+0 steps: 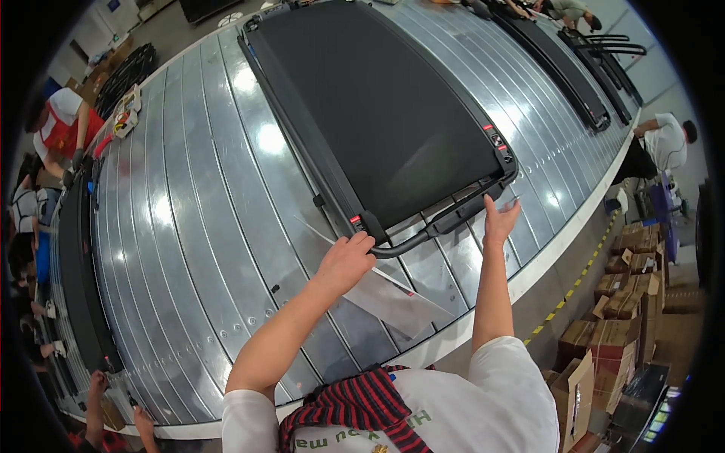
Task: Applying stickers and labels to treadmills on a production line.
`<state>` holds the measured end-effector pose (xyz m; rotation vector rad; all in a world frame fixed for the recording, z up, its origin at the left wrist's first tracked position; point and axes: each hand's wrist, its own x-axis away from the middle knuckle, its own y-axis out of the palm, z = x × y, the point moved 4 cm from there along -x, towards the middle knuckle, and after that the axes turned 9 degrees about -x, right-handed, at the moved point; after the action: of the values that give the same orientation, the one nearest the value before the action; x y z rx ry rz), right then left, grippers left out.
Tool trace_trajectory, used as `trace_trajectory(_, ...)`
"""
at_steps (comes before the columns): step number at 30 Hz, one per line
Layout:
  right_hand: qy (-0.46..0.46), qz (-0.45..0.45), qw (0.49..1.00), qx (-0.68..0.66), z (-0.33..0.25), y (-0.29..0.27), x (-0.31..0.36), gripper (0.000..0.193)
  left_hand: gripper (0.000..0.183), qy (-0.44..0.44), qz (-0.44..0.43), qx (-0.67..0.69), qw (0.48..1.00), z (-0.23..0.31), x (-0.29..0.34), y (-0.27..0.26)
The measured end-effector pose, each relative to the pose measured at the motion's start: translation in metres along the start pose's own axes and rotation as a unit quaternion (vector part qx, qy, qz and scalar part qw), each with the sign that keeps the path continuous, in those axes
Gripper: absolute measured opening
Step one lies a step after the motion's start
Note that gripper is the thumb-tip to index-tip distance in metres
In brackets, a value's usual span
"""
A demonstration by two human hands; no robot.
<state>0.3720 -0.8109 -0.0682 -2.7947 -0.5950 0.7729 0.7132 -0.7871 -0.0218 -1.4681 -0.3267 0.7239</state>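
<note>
A black folding treadmill (377,106) with a wide dark belt lies on the slatted metal line in front of me. A curved black handlebar (411,243) runs across its near end, with a thicker black block along its right part. My left hand (346,263) is closed at the handlebar's left corner, the fingertips over the tube. At the right part of the bar is my right hand (499,220), its fingers spread and one fingertip against or just beside the black block. A whitish flat sheet (393,302) lies under the near end, partly below my left hand.
More black treadmills lie along the line, one at the left (79,264) and another at the far right (555,68). A co-worker in a red apron (68,132) works at the left; other people stand around. Cardboard boxes (604,340) are stacked on the floor beyond a yellow-black floor stripe (563,302).
</note>
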Motion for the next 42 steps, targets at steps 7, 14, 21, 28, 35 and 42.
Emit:
trace_trajectory(7, 0.498, -0.086, 0.788, -0.352, 0.042, 0.039, 0.035, 0.046, 0.005, 0.002, -0.012, 0.010, 1.000, -0.001, 0.004, 0.000)
trace_trajectory(14, 0.473, -0.108, 0.805, -0.341, 0.012, 0.020, 0.052, 0.038, 0.005, -0.010, -0.019, 0.018, 1.000, -0.007, 0.023, 0.012)
trace_trajectory(21, 0.415, -0.062, 0.865, -0.274, 0.022, -0.025, 0.060, 0.075, 0.006, -0.011, -0.014, 0.052, 0.998, -0.006, 0.051, 0.006)
trace_trajectory(28, 0.336, -0.086, 0.906, -0.243, 0.023, -0.057, 0.041, 0.022, 0.014, -0.050, -0.052, 0.073, 0.995, -0.001, 0.090, 0.006)
trace_trajectory(35, 0.114, -0.228, 0.967, -0.019, 0.033, -0.061, 0.037, 0.021, 0.016, -0.072, -0.027, 0.081, 0.994, 0.016, 0.139, -0.016)
trace_trajectory(42, -0.047, -0.297, 0.948, 0.107, 0.069, -0.034, -0.012, 0.029, 0.029, -0.264, -0.023, 0.133, 0.955, 0.060, 0.208, -0.041)
